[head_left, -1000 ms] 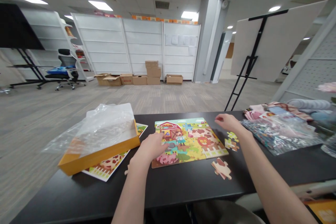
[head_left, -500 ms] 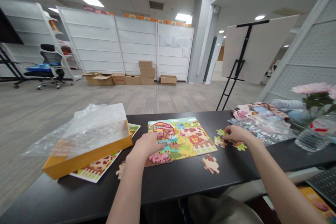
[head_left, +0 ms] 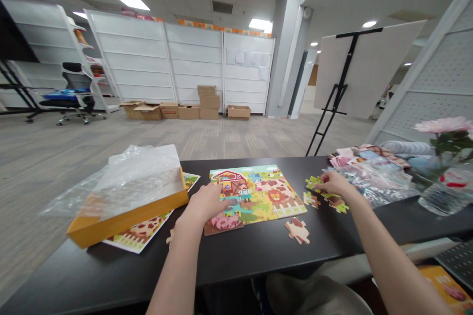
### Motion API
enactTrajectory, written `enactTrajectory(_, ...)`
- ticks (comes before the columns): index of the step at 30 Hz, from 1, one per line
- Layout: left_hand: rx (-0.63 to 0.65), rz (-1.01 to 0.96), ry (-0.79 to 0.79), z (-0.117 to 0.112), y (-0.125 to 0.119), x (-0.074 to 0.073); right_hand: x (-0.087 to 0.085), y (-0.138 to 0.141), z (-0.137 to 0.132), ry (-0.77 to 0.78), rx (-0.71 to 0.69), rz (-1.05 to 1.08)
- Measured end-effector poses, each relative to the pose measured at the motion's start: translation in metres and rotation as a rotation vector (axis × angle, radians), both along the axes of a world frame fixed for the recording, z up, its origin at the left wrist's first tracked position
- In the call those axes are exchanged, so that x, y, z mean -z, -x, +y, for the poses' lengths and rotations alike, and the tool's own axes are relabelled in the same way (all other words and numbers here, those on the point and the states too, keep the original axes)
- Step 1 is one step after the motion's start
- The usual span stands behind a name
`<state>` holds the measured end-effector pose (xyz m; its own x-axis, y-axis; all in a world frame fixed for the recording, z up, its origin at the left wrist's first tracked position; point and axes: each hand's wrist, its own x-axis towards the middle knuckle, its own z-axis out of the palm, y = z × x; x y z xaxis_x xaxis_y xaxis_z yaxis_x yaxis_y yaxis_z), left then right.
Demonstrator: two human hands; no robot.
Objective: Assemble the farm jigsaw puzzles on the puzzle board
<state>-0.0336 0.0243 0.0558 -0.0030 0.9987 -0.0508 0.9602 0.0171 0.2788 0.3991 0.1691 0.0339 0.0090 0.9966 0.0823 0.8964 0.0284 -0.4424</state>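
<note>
A farm-scene jigsaw puzzle (head_left: 264, 197), with barn, cow and lion, lies partly assembled on the dark table. My left hand (head_left: 205, 204) rests flat over its left edge, fingers and thumb apart. To the right of the puzzle, my right hand (head_left: 335, 185) pinches a green puzzle piece (head_left: 313, 183) at its right side; the fingertips partly cover it. Just below lie a brown-and-white puzzle piece (head_left: 311, 200) and a green-and-brown puzzle piece (head_left: 338, 204). A cream-and-brown puzzle piece (head_left: 297, 230) sits near the puzzle's lower right corner. Another piece (head_left: 170, 237) is mostly hidden behind my left forearm.
At left, a yellow-sided box (head_left: 129, 220) holding clear plastic wrap (head_left: 136, 172) stands on a printed picture sheet (head_left: 142, 236). Plastic packets (head_left: 380, 184), folded fabric and a clear vase (head_left: 441, 197) with pink flowers stand at right. An easel (head_left: 338, 93) is beyond the table.
The green piece under my right fingers has shifted slightly away from me, widening its gap from the brown-and-white piece. My left hand keeps its place on the puzzle. The view has shifted slightly.
</note>
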Motion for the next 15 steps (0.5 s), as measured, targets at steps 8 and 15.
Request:
enactTrajectory(8,0.177,-0.329,-0.213,0.003,-0.028,-0.009,-0.039,0.063,-0.051,0.078,-0.223,0.551)
enactTrajectory(15,0.24,-0.564,-0.174,0.008,-0.063,0.003,-0.028,0.139,-0.073,0.208,-0.399,0.766)
